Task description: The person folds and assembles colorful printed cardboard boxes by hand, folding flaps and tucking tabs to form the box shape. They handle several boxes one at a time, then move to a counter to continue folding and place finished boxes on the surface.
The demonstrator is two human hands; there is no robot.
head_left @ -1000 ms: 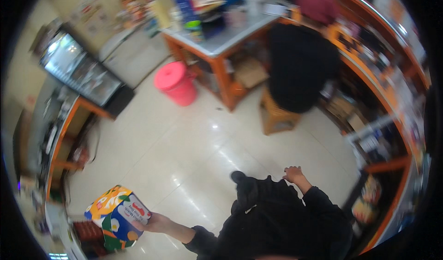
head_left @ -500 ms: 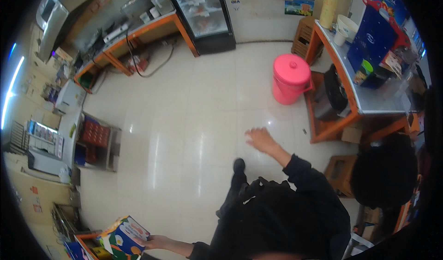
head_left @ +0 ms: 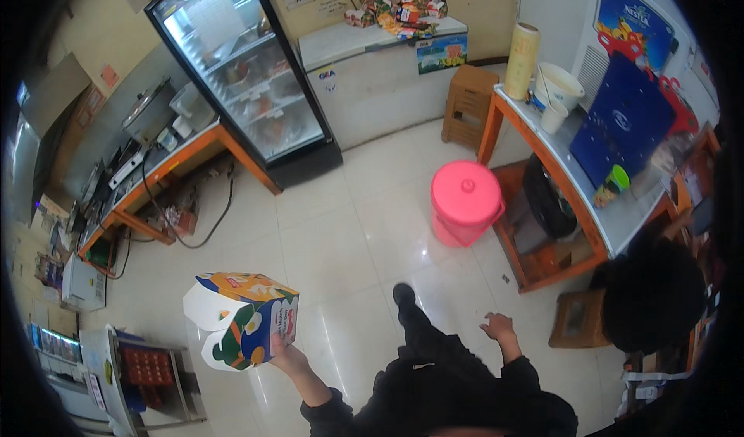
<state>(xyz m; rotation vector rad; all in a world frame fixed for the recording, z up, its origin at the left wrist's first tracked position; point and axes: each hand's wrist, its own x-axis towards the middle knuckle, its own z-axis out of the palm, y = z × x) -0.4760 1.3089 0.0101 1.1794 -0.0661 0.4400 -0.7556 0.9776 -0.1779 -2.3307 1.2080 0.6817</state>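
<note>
My left hand (head_left: pixel 288 357) grips a printed cardboard food box (head_left: pixel 260 325) by its near side, fingers partly hidden against the card. The box is blue, orange and green outside, and its white flaps stand open at the left end. Held out over the tiled floor, it touches nothing but the hand. To the right of my body, my right hand (head_left: pixel 499 327) hangs low with its fingers loosely apart and nothing in it. Nearest ahead of that hand is a pink lidded bucket (head_left: pixel 466 197) on the floor.
A glass-door fridge (head_left: pixel 252 80) and a white chest freezer (head_left: pixel 387 92) stand ahead. An orange-legged table (head_left: pixel 562 154) is at right, above a black-lined bin (head_left: pixel 546 212) and near a brown stool (head_left: pixel 577 319). Left, a counter (head_left: pixel 167 162) has a cable hanging below. Tiled floor (head_left: pixel 325 243) lies between.
My left hand has brought the box up and forward from the low left. My right hand has dropped back toward my side. I have stepped forward; the fridge and bucket look nearer.
</note>
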